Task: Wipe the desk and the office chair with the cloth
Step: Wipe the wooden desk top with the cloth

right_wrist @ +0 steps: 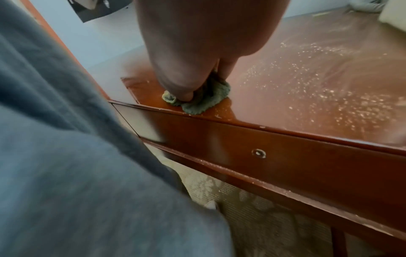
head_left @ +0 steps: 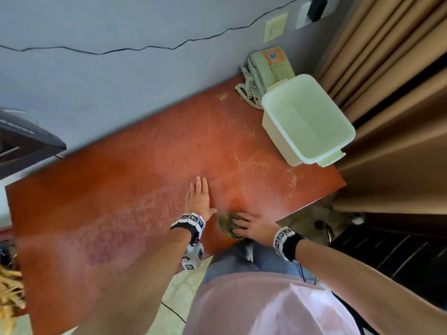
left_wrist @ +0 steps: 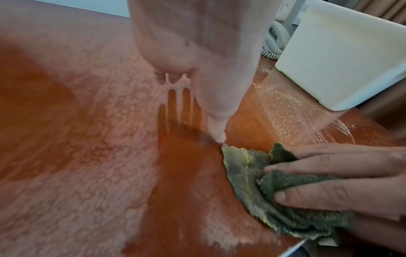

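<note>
Hands both down on the worktop point(head_left: 116, 213), close together near its front edge. Left hand point(head_left: 199, 198) lies flat, fingers straight and together, palm on the wood, holding nothing; thumb tip points toward the cloth point(head_left: 228, 224) and sits just beside its corner in the left wrist view. Right hand point(head_left: 252, 228) presses on the cloth, fingers bent over the bunched green fabric, pinning it to the surface right at the front edge, above the drawer front point(right_wrist: 274, 147). Cloth is crumpled, not spread out. Whitish dried film covers most of the worktop left of the hands; a darker clean strip runs under the left hand. Pale specks point(head_left: 251, 134) are scattered on the surface to the right, between the hands and a white plastic tub point(head_left: 307, 122) at the far right corner. Corded phone point(head_left: 268, 68) sits behind the tub, against the wall. Brown curtain point(head_left: 399, 93) hangs to the right of the worktop.
</note>
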A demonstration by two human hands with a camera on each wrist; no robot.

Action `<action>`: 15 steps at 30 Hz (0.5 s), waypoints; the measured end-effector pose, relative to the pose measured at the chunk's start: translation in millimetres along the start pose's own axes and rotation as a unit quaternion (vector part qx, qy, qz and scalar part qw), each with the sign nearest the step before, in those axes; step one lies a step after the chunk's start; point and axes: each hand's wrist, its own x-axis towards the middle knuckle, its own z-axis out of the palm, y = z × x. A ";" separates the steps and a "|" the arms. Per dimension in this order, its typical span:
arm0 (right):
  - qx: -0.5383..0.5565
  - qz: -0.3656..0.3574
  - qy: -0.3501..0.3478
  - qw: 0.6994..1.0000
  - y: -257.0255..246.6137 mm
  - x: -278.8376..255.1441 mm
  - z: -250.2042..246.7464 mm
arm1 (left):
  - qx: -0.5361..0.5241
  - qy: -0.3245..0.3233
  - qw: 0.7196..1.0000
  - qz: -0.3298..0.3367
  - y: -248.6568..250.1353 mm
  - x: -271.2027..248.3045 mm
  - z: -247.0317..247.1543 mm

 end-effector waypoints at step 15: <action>0.183 0.403 0.076 0.893 48.6 -125.1 41.4 | 0.059 -0.037 0.998 0.010 62.7 -40.3 22.4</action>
